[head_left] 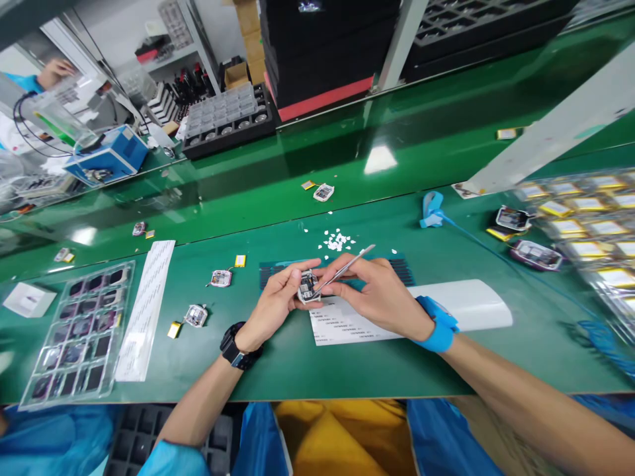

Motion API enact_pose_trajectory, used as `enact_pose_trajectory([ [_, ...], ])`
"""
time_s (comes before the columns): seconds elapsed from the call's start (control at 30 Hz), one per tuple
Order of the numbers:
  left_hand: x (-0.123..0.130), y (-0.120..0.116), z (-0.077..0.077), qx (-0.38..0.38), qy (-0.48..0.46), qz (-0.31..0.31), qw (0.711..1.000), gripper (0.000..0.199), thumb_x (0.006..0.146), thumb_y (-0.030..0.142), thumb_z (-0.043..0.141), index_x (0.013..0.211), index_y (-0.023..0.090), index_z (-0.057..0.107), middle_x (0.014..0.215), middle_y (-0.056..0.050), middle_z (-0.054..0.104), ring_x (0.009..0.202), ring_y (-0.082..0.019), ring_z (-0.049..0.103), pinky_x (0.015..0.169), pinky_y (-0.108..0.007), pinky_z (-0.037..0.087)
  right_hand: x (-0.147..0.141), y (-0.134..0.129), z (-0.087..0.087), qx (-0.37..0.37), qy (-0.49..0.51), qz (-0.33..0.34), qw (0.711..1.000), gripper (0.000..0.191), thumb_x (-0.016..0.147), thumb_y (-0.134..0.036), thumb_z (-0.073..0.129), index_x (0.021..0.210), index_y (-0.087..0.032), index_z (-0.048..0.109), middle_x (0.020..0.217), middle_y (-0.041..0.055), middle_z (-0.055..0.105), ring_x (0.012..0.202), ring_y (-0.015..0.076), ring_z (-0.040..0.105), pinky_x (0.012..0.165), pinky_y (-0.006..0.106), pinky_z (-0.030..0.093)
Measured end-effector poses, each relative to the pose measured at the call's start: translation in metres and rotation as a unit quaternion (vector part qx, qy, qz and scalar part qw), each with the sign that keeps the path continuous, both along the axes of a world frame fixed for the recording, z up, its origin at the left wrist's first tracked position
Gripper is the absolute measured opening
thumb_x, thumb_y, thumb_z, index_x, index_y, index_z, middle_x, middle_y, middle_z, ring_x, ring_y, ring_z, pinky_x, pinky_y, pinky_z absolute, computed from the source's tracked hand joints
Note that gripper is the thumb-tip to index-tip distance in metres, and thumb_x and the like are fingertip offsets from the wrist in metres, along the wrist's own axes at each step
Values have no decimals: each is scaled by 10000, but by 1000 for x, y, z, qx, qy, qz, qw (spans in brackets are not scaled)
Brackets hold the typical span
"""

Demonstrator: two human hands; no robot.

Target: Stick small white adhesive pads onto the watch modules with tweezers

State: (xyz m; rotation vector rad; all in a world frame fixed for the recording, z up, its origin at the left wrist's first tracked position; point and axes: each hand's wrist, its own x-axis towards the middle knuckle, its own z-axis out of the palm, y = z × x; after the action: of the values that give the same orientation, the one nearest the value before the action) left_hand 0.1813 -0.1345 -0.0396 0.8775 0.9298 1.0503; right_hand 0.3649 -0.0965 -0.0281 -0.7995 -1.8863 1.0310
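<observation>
My left hand (pixel 284 289) grips a small white-framed watch body (pixel 308 285) with its electronics facing up. Between the fingers of my right hand (pixel 374 291) is a pair of metal tweezers (pixel 350 263), its tip down at the circuit board inside the body. Whether the tips pinch anything is too small to tell. Beneath both hands lie a dark ribbed mat (pixel 401 271) and a printed white sheet (pixel 342 324) with a curled end. Just beyond them, small white pieces (pixel 337 240) are scattered on the green table (pixel 278 370).
Several watch bodies with yellow batteries, such as one watch body (pixel 221 277), lie around. At left are a clear tray (pixel 79 337) and a white strip (pixel 146 311). At right stand battery trays (pixel 590 225), a slanted white post (pixel 555 122) and a blue cord (pixel 476 235).
</observation>
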Motion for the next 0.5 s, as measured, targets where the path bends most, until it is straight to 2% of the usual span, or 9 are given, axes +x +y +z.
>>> enact_pose_trajectory([
  [0.33,0,0,0,-7,-3,5,1000,475,847,550,692,1185,218,720,1166,-94,734,897,-189,715,701,-264,624,0,0,0,36,-13,0,999,206,917,-396,650,792,-250,726,809,8,747,753,203,732,727,331,584],
  [0.43,0,-1,3,-18,-18,-5,1000,363,848,372,728,1180,227,719,1165,-78,732,922,-191,713,742,-278,619,0,-1,0,35,-7,2,999,214,920,-404,649,796,-247,723,808,12,742,753,201,730,718,327,588],
  [0.5,0,-2,5,-18,-20,-14,1000,428,769,178,758,1189,240,710,1168,-64,732,988,-205,702,810,-298,609,0,-1,0,31,-1,4,1000,195,916,-393,657,804,-244,715,810,12,740,762,203,732,728,330,595],
])
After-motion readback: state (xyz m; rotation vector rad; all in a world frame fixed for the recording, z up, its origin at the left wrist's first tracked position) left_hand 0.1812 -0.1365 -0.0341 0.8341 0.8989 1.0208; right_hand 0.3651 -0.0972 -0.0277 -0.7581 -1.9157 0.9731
